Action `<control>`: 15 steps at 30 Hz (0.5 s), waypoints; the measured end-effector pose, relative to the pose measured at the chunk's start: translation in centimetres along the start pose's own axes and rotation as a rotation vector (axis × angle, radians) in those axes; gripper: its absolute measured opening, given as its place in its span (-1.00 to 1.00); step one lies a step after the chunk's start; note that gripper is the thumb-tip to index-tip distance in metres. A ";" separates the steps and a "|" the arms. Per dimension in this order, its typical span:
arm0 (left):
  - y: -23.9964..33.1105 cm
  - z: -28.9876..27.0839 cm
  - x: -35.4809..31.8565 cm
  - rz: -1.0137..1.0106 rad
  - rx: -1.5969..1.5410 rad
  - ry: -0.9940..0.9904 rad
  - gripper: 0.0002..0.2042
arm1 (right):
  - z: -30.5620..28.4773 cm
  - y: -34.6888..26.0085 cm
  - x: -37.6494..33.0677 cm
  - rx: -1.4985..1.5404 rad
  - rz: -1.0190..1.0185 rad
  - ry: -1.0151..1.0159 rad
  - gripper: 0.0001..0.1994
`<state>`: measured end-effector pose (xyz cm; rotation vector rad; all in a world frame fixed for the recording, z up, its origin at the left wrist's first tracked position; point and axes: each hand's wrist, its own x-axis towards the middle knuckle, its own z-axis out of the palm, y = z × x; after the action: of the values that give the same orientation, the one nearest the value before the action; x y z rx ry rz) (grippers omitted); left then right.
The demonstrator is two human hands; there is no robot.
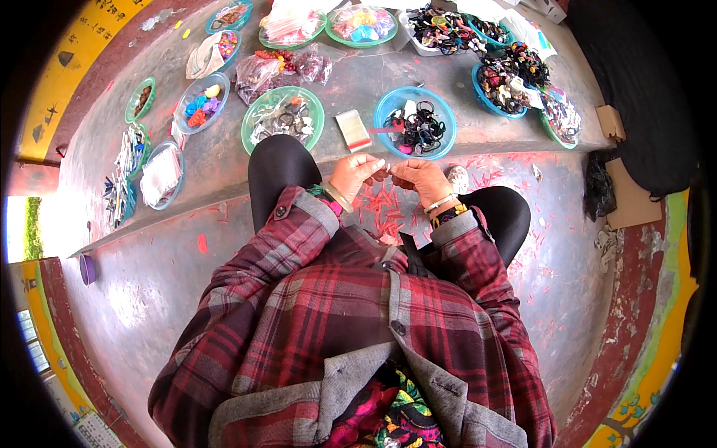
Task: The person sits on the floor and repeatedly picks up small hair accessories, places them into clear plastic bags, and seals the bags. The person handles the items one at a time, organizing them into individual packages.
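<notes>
My left hand (353, 175) and my right hand (422, 179) meet in front of me, above my knees. Their fingertips pinch a small pale item (386, 167) between them; it is too small to tell what it is. Both wrists wear bracelets and come out of red plaid sleeves. Just beyond the hands stands a blue bowl (389, 104) holding dark hair ties. A stack of small clear bags (352, 129) lies to the left of that bowl.
A green bowl (261, 104) of dark items stands left of the bags. More bowls with colourful hair accessories (363, 22) and plastic bags line the raised concrete ledge (478, 134). Red scraps (385, 209) litter the floor between my knees. Cardboard pieces (631, 198) lie at right.
</notes>
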<state>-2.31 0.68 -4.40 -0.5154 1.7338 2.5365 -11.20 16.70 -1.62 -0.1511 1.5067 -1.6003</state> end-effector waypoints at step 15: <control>-0.5 -0.1 0.1 -0.025 -0.118 -0.054 -0.83 | -0.5 1.4 0.8 -0.026 -0.066 -0.058 -0.87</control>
<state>-2.31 0.77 -4.94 -0.4653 1.5580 2.6205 -11.23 16.73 -3.25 -0.2616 1.4918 -1.6150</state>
